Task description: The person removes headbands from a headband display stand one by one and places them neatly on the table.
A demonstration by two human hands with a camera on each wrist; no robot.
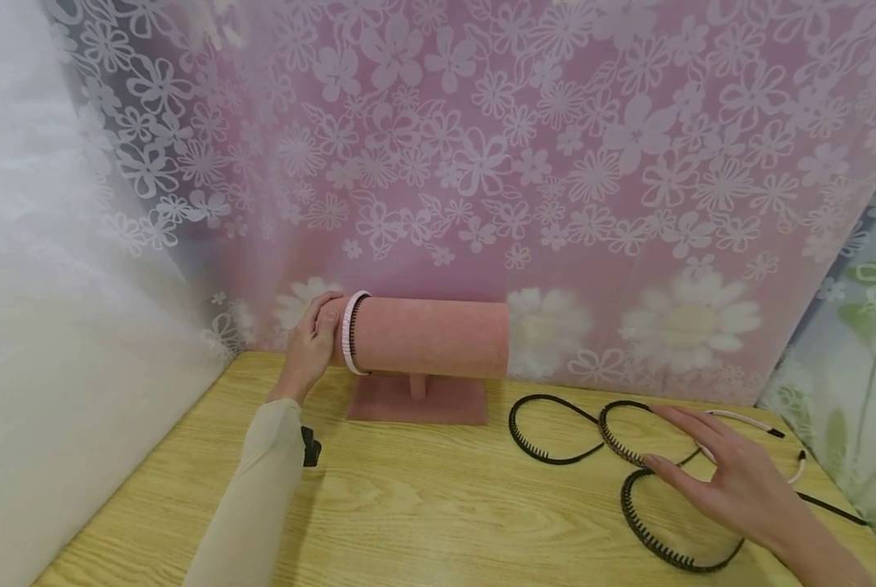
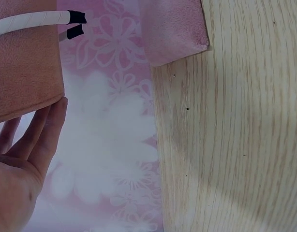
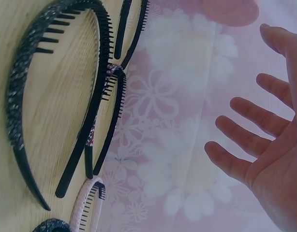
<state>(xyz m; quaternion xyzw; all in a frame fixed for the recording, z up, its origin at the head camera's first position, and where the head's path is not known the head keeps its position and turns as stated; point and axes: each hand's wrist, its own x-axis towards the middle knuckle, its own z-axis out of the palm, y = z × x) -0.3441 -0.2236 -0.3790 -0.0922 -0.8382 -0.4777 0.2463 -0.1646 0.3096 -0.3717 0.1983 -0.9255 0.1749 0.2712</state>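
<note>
My left hand (image 1: 309, 342) grips the left end of a pink padded headband display stand (image 1: 438, 338), with the thumb at the front and a finger over the top. In the left wrist view, the left fingers (image 2: 39, 137) meet the roll's edge. Near that end, a white toothed headband (image 1: 348, 334) loops round the roll; its black tips stick out below in the left wrist view. My right hand (image 1: 746, 473) is spread above several headbands, holding nothing. Beneath it lie a black glittery toothed headband (image 3: 17, 92) and a patterned one (image 1: 605, 428).
A plain black toothed headband (image 1: 514, 432) lies left of the others. A pale pink headband (image 1: 746, 420) lies partly hidden behind the right hand, with a dark band (image 1: 834, 507) at the table's right edge. Flowered sheeting (image 1: 445, 163) hangs behind the wooden table (image 1: 423, 505).
</note>
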